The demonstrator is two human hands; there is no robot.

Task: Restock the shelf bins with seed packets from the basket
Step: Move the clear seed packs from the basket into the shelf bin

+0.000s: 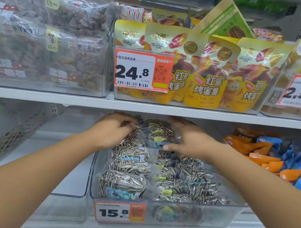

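Both forearms reach from the lower corners of the frame up into the clear shelf bin (232, 214) at lower centre. The left hand (112, 130) curls its fingers onto the rear seed packets (130, 165), while the right hand (190, 139) lies flat with fingers straight. The packets lie in two rows with their long axes running left to right.

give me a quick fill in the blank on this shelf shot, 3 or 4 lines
1. Both hands reach into the clear bin filled with packets of striped ____ seeds.
2. The price tag on that bin reads ____.
3. The yellow pouches sit on the shelf ____ that bin.
4. The left hand curls its fingers on a packet; the right hand has its fingers ____.

Missing words: sunflower; 15.8; above; straight
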